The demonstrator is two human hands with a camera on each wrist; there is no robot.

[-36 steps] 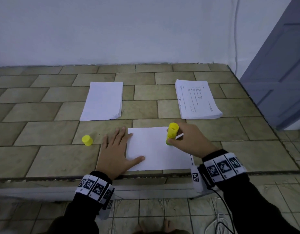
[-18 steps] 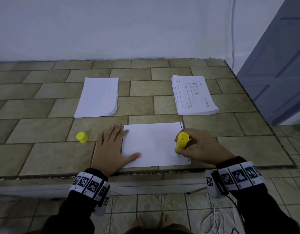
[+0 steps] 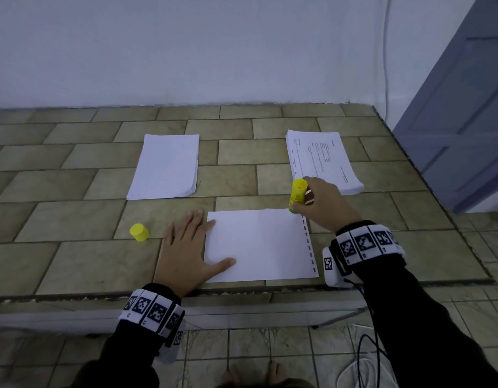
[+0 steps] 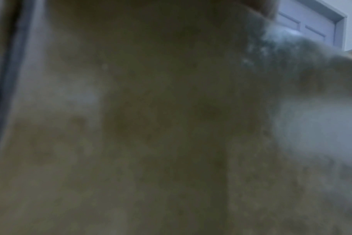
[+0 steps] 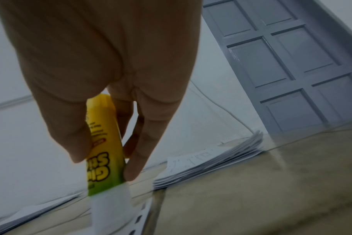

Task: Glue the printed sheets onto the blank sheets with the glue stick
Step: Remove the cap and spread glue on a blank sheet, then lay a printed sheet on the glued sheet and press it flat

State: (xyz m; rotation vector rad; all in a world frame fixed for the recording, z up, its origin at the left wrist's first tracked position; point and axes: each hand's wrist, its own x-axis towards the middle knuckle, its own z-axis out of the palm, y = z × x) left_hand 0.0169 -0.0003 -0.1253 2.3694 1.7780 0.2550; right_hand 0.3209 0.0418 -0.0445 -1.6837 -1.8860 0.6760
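Head view, left hand (image 3: pixel 183 256) flat on sheet (image 3: pixel 259 245), right hand (image 3: pixel 323 205) gripping glue stick (image 3: pixel 297 195) at its corner

Glue stick on the corner of the sheet, two stacks waiting behind

The yellow-green glue stick (image 3: pixel 297 195) stands nearly upright, uncapped end down on the far right corner of a single white sheet (image 3: pixel 259 245) with a punched right edge. Its yellow cap (image 3: pixel 139 232) sits well to the left. Blank stack (image 3: pixel 165 166) back left, printed stack (image 3: pixel 322 161) back right.
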